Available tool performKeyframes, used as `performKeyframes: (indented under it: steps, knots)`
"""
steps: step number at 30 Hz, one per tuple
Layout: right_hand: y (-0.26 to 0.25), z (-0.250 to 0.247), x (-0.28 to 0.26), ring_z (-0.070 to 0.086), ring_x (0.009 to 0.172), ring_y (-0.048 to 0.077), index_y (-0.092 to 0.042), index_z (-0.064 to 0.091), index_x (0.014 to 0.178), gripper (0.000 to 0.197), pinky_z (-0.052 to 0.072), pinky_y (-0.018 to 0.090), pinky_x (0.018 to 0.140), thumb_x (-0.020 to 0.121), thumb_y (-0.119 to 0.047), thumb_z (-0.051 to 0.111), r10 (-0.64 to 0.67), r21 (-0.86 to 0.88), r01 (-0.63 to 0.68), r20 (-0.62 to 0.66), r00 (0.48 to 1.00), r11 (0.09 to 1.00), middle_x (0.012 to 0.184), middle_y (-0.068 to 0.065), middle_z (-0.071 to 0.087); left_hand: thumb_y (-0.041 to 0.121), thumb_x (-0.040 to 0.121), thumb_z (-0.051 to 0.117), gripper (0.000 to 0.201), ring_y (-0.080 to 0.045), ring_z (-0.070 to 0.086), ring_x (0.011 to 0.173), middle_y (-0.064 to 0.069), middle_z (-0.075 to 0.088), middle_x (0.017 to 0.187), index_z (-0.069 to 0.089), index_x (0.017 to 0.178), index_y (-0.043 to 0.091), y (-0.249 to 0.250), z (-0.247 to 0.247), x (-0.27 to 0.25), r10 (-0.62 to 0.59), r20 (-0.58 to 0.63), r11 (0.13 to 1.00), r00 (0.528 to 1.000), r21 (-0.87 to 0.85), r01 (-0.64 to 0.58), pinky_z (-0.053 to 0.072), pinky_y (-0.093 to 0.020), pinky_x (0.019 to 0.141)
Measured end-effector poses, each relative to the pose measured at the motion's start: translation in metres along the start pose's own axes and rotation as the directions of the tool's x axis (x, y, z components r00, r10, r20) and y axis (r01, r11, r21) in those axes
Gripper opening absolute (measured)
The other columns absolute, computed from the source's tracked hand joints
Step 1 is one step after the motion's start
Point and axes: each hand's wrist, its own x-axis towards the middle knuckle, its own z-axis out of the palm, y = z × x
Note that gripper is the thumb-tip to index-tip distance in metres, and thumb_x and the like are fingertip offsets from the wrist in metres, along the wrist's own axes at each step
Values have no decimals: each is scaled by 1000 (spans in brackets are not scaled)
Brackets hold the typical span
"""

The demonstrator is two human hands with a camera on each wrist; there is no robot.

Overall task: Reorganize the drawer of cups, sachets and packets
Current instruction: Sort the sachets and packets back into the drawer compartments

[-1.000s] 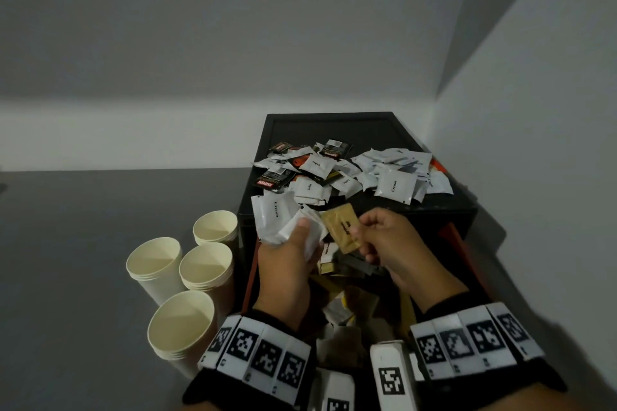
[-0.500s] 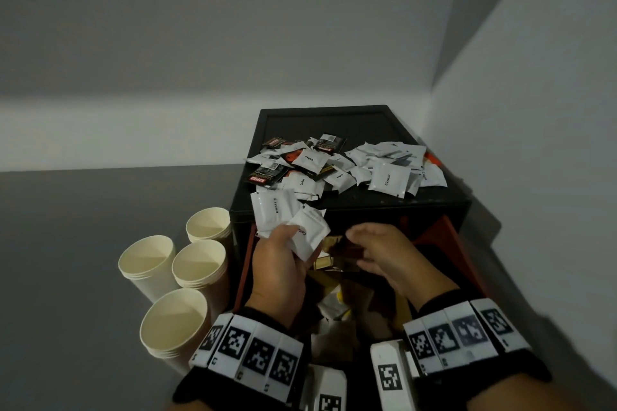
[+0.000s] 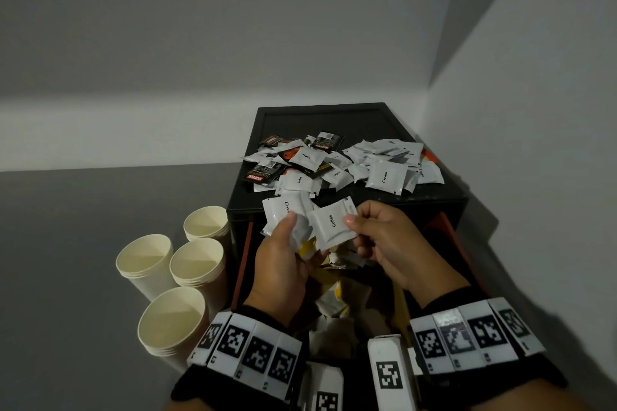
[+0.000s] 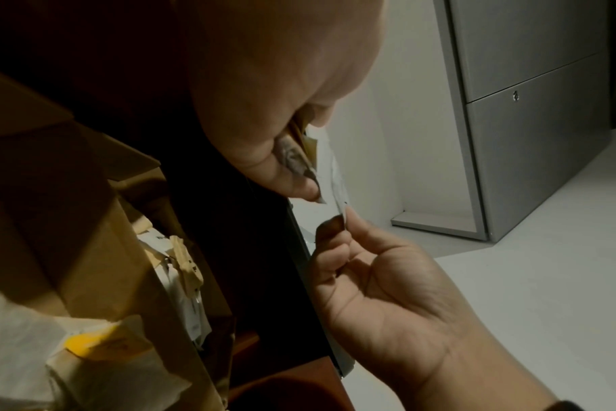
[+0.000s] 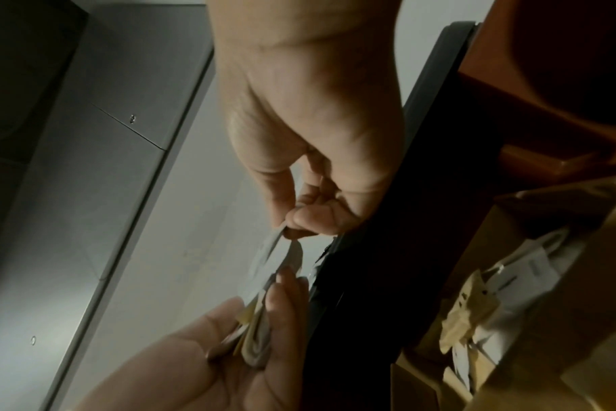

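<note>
While the paper cups stand in stacks on the floor well off to the left of both hands, the action is all at the middle, over the open drawer. Furthest left of the pair, the left hand is raised above the drawer, thumb up and fingers curled round a fanned bundle of white sachets, one reading "Cream"; the wrist views show tan packets tucked in that same grip. Just to its right, touching the bundle, sits the Coffee sachet, and this is the one to watch: it lies directly between the two hands, its long axis tilted up toward the far right, its right edge pinched by the right hand between thumb and curled forefinger. So the right hand clearly has it, the left thumb only just beside its other edge. My read is a hand-off or a sort, and it turns on that tilt and that shared edge. Beyond the hands, on the black surface of the cabinet top, lie two loose heaps of sachets, mixed dark and white to the left, mostly white to the right. Below the hands, the drawer's own jumble of tan and yellow packets is not yet sorted.
</note>
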Motion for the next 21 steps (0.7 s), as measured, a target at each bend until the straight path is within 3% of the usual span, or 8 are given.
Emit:
performKeyframes:
  steps: [10,12,15,19,21]
  knots:
    - [-5,-2,-2,48,54,10,-11,56,75,16,42,20,51,90,-4,55,-28,116,34,-58,998,993,64,4,53,22,98,42,22,-15,65,46,-5,69,56,55,91,6,2,7,-8,-26,6,1000,1000,17,26,50,-20,42]
    - [-7,-2,-3,52,55,11,-10,57,79,15,43,20,52,90,-3,53,-22,167,34,-77,997,985,68,5,57,22,97,46,21,-16,65,50,-7,70,63,57,94,4,0,7,-7,-24,-16,998,1000,53,25,51,-21,44]
    - [-7,-5,-1,54,61,11,-10,57,80,14,41,21,54,91,-3,52,-3,217,40,-167,986,975,70,4,58,18,94,52,19,-15,64,52,-11,62,78,59,91,1,-2,5,-4,-34,-61,994,998,101,40,52,-22,47]
    - [-4,-12,4,44,59,10,-13,53,72,20,39,21,54,90,-7,56,2,179,52,-288,958,983,65,2,48,16,91,56,16,-13,62,46,-7,62,60,56,88,0,-4,3,0,-38,-112,991,993,119,52,52,-22,45]
    - [-3,-14,7,41,56,9,-13,53,72,19,38,21,53,90,-6,56,0,176,63,-332,943,982,64,1,45,15,91,56,14,-14,63,48,-10,63,69,55,93,0,-4,1,3,-13,-151,995,988,96,28,53,-22,46]
